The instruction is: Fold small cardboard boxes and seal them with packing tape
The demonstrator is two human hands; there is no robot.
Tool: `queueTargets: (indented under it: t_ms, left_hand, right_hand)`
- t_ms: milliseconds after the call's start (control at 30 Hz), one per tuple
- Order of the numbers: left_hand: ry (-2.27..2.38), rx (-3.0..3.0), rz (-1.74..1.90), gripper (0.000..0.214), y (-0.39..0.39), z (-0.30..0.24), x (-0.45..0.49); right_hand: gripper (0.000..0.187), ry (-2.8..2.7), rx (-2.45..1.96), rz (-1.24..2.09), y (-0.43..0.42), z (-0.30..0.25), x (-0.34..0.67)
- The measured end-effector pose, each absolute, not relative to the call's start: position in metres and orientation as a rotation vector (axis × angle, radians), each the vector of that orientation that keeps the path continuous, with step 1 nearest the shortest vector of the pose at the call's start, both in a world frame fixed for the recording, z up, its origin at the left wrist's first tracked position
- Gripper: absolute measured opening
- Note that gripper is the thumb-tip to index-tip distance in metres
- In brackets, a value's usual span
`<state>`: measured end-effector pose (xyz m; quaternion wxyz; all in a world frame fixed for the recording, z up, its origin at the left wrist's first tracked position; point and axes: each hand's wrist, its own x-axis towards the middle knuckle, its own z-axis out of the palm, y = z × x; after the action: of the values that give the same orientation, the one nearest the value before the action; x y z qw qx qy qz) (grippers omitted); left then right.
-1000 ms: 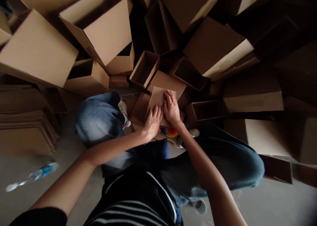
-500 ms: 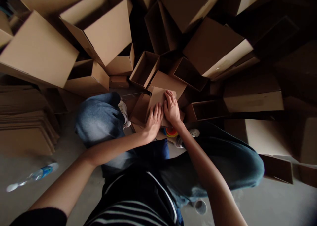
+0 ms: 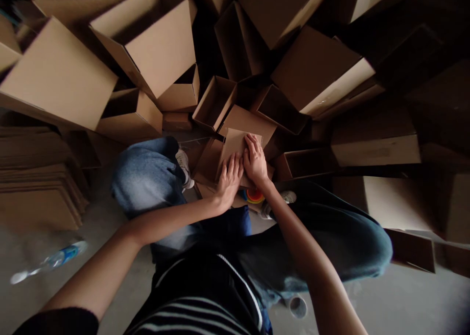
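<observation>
Between my feet a small cardboard box [image 3: 234,141] shows its flat upper face. My left hand [image 3: 229,180] lies on its near left part, fingers stretched out. To the right, my right hand [image 3: 254,162] rests flat on the same face with its fingers extended and close together. Both palms hide part of the cardboard. Close below the right wrist sits a roll of tape [image 3: 254,195] with an orange and yellow ring, partly covered. Brown cardboard flaps [image 3: 209,161] spread out beside the box on the left.
Open cardboard boxes [image 3: 157,46] are heaped in front and to the right [image 3: 308,163]. At the left stands a stack of flat cardboard [image 3: 40,203]. A plastic bottle [image 3: 62,256] lies on the floor, and a hollow tape core [image 3: 297,306] is behind my right leg.
</observation>
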<state>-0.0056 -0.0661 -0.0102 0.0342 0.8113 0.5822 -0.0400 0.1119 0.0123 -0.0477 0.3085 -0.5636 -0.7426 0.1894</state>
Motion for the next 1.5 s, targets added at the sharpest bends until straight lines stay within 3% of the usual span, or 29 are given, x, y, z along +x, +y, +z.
queueTargets:
  t_ms: [967, 1167, 1500]
  left_hand:
    - [1.699, 2.515, -0.253, 0.061, -0.066, 0.005, -0.007]
    - [1.648, 2.562, -0.300, 0.081, -0.065, 0.005, -0.010]
    - [1.563, 2.592, -0.382, 0.090, -0.061, 0.011, -0.015]
  right_hand:
    - [0.050, -1.951, -1.482, 0.509, 0.011, -0.048, 0.112]
    - [0.050, -1.948, -1.490, 0.506, 0.012, -0.048, 0.111]
    - [0.049, -1.962, -1.485, 0.479, 0.011, -0.048, 0.112]
